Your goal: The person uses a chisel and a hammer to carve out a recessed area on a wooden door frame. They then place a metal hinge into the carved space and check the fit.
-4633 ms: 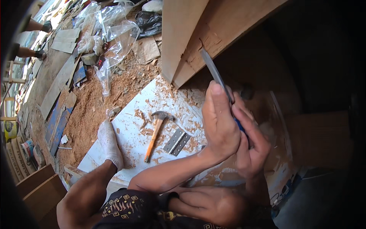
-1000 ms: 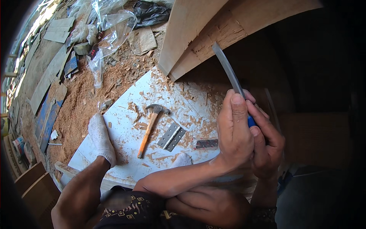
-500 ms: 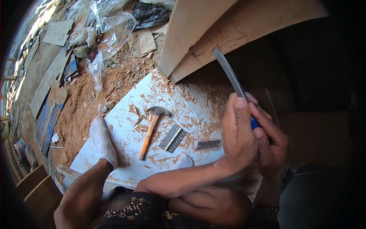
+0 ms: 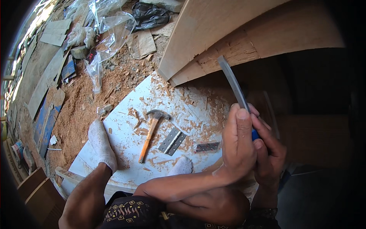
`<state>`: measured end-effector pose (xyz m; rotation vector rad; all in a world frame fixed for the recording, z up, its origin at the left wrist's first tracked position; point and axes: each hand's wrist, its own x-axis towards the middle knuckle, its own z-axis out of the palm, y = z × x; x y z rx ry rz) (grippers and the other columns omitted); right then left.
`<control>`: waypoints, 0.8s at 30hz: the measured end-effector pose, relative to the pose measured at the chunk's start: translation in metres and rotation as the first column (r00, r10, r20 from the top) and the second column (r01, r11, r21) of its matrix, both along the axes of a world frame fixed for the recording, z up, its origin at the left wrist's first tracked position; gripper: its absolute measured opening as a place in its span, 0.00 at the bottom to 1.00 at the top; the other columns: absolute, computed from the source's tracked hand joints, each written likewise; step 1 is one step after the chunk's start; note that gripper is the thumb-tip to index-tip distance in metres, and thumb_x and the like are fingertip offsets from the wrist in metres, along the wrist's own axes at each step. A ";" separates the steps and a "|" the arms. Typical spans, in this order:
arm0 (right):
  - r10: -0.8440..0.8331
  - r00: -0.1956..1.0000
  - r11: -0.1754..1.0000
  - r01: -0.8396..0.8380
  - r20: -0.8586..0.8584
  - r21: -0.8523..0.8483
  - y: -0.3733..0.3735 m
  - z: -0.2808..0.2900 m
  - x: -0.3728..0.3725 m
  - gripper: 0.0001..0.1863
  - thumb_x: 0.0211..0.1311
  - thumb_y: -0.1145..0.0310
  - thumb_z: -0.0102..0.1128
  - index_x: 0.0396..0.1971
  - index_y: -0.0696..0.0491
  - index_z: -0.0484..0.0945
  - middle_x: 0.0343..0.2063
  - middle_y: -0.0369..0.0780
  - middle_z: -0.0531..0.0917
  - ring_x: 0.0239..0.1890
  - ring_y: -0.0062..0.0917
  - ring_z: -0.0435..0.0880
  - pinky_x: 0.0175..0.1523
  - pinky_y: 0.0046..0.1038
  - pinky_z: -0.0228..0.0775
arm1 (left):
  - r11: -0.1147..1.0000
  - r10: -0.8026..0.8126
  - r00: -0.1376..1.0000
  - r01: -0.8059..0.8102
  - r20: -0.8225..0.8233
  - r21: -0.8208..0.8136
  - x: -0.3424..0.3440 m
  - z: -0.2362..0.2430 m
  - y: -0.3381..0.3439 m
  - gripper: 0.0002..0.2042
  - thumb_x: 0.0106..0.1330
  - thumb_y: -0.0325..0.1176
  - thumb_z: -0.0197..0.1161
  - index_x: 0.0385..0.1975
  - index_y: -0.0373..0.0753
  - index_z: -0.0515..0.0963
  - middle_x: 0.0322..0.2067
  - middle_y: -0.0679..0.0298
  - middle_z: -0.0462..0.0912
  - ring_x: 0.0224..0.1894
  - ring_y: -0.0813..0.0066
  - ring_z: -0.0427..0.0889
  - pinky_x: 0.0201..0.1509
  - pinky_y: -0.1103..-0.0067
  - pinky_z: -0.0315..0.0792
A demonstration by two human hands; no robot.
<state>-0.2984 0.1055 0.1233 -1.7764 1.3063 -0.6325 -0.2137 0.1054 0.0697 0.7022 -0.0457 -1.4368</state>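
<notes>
A chisel point(image 4: 233, 82) with a flat steel blade and a blue handle points up and to the left. My left hand point(image 4: 238, 143) is closed around the lower blade, thumb lying along it. Behind it, my right hand point(image 4: 271, 156) wraps the blue handle, which is mostly hidden. The chisel's tip is at the rough, chipped recess point(image 4: 238, 51) in the edge of a wooden panel point(image 4: 190, 32); whether it touches the wood I cannot tell. A claw hammer point(image 4: 149, 137) with an orange-tipped handle lies on the white board point(image 4: 126, 149), beside an opened metal hinge point(image 4: 172, 141).
A small dark packet point(image 4: 207, 147) lies right of the hinge. Wood chips are scattered over the board. My socked feet point(image 4: 100, 143) rest on it. Sawdust point(image 4: 76, 118), clear plastic sheeting point(image 4: 108, 42), a black bag point(image 4: 150, 16) and scrap boards point(image 4: 45, 122) cover the ground at left.
The panel sits slightly lower and farther right in view, and the chisel tip has shifted a little down and right. Both hands keep the same grip.
</notes>
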 end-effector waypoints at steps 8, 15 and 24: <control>-0.033 0.999 0.999 0.033 -0.023 0.004 0.003 0.001 0.003 0.21 0.75 0.69 0.52 0.61 0.64 0.77 0.62 0.55 0.78 0.65 0.38 0.78 0.70 0.35 0.67 | 1.000 -0.008 1.000 0.008 0.027 0.006 0.001 -0.001 0.001 0.18 0.84 0.44 0.40 0.44 0.37 0.72 0.27 0.63 0.76 0.30 0.78 0.74 0.36 0.79 0.70; -0.013 1.000 1.000 0.013 -0.026 -0.019 -0.004 0.003 0.002 0.21 0.75 0.70 0.52 0.61 0.65 0.78 0.61 0.54 0.80 0.64 0.36 0.79 0.69 0.34 0.68 | 0.999 0.043 0.998 -0.043 0.035 -0.007 -0.003 0.000 -0.006 0.19 0.84 0.45 0.39 0.42 0.36 0.72 0.28 0.63 0.75 0.31 0.78 0.73 0.38 0.78 0.70; -0.003 1.000 1.000 0.003 -0.024 0.019 -0.006 0.014 0.004 0.21 0.75 0.70 0.52 0.61 0.64 0.77 0.61 0.53 0.80 0.64 0.35 0.78 0.68 0.33 0.67 | 0.999 0.041 0.999 -0.042 -0.036 -0.022 -0.003 0.011 -0.007 0.19 0.84 0.45 0.39 0.43 0.36 0.71 0.28 0.63 0.76 0.31 0.79 0.75 0.37 0.80 0.70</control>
